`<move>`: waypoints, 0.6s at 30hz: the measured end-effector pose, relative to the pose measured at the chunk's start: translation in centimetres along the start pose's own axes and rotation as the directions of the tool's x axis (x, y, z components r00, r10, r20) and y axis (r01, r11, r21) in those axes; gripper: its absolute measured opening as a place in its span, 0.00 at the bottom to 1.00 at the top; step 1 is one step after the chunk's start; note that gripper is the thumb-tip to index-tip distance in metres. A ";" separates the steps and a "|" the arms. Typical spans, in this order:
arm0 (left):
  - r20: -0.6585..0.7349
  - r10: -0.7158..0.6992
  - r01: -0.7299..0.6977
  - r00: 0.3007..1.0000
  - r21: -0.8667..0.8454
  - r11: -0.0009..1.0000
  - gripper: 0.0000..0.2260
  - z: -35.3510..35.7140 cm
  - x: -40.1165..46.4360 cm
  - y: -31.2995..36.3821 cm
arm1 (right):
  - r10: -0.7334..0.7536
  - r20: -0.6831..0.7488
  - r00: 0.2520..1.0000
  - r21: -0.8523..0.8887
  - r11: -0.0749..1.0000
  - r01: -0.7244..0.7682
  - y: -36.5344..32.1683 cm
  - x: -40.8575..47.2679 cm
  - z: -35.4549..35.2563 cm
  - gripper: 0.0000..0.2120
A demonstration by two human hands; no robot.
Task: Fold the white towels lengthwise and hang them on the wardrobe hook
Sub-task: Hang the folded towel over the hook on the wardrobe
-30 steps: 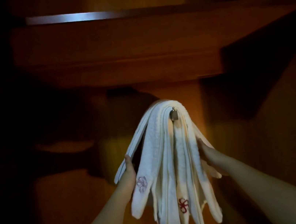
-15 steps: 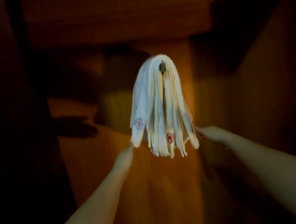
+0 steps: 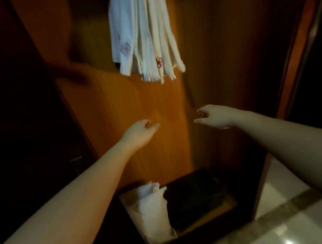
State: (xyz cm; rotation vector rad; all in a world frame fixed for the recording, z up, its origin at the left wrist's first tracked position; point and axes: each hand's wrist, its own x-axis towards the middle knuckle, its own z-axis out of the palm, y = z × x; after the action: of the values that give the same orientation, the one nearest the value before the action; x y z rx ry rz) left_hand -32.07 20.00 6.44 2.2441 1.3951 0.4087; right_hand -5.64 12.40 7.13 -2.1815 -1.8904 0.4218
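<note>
Several folded white towels [image 3: 142, 30] with small red embroidered marks hang in a bunch against the wooden back panel [image 3: 125, 110] of the wardrobe; the hook is out of frame above. My left hand [image 3: 139, 132] and my right hand [image 3: 212, 117] are stretched out well below the towels, fingers loosely curled, holding nothing and touching nothing. More white towels [image 3: 152, 211] lie crumpled on the wardrobe floor at the bottom.
A dark box-like object [image 3: 196, 198] sits on the wardrobe floor next to the crumpled towels. Dark wardrobe side walls stand left and right. A wooden door frame [image 3: 298, 42] rises at right. Pale glossy floor tiles [image 3: 297, 227] show at bottom right.
Both hands have let go of the hanging towels and dropped away below them. The view has tilted down, so the towels moved up in frame and the wardrobe floor came into sight.
</note>
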 end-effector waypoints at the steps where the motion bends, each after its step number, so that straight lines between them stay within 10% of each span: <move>1: 0.038 0.026 -0.027 0.999 0.028 0.999 0.29 1.2 -1.3 -0.5 | 0.013 0.001 1.000 0.002 1.000 -0.013 0.5 -1.8 1.4 0.30; 18: 0.575 0.231 -0.284 0.785 0.001 0.959 0.29 26.0 -7.1 6.9 | 0.430 0.185 0.883 0.171 0.871 -0.460 20.4 -26.2 17.4 0.32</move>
State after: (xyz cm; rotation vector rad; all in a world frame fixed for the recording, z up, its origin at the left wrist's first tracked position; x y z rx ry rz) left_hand -17.49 5.09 -12.01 2.3569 0.8036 -0.2475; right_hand 3.64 -16.85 -14.50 -2.4821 -1.3016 0.8383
